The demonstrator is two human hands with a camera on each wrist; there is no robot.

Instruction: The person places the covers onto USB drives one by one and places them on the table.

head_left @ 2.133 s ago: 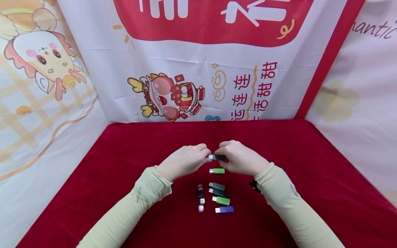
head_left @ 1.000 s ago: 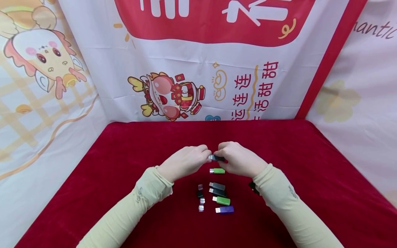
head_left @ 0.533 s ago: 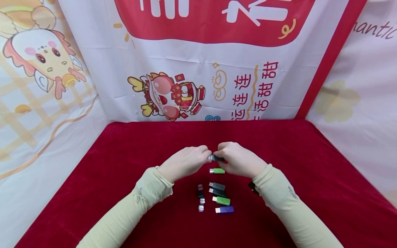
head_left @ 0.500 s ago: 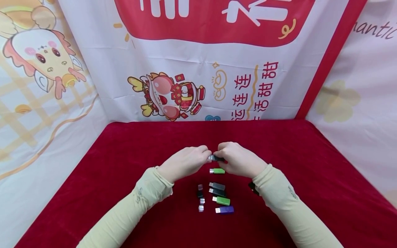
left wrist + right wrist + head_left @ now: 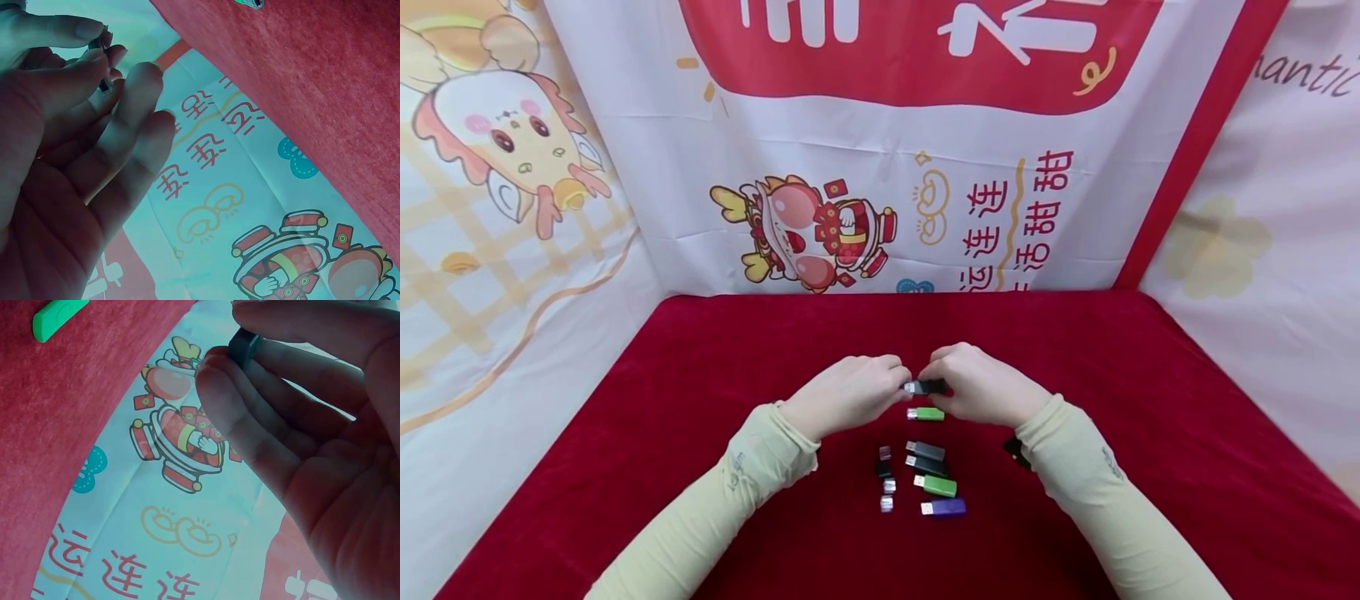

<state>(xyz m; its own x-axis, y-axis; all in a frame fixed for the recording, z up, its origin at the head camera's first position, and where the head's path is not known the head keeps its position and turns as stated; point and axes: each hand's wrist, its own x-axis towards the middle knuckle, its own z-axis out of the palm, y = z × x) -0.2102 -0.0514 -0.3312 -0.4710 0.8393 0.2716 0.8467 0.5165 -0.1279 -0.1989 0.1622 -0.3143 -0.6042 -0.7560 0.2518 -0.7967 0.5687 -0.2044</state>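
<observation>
Over the middle of the red table, both hands meet at a black USB stick point(image 5: 934, 387). Its dark body lies between the thumb and fingers of my right hand point(image 5: 985, 385), as the right wrist view also shows. My left hand point(image 5: 846, 393) pinches the stick's pale plug end, where a clear cap point(image 5: 912, 387) seems to sit; fingertips partly hide it. In the left wrist view the left thumb point(image 5: 69, 81) lies against the stick's end. Just below the hands lies a green USB stick point(image 5: 930, 413) with a clear end.
Nearer lie a grey stick point(image 5: 927, 451), a black stick point(image 5: 927, 465), a green stick point(image 5: 937, 486) and a purple stick point(image 5: 945, 507), plugs bare and pointing left. Left of them, clear caps point(image 5: 887, 503) and a black cap point(image 5: 883, 469) form a column. A printed cloth point(image 5: 850, 133) hangs behind.
The held stick has come down slightly toward the near side, and more of its dark body shows between the hands. Both hands stay in nearly the same place; the things on the table have not moved.
</observation>
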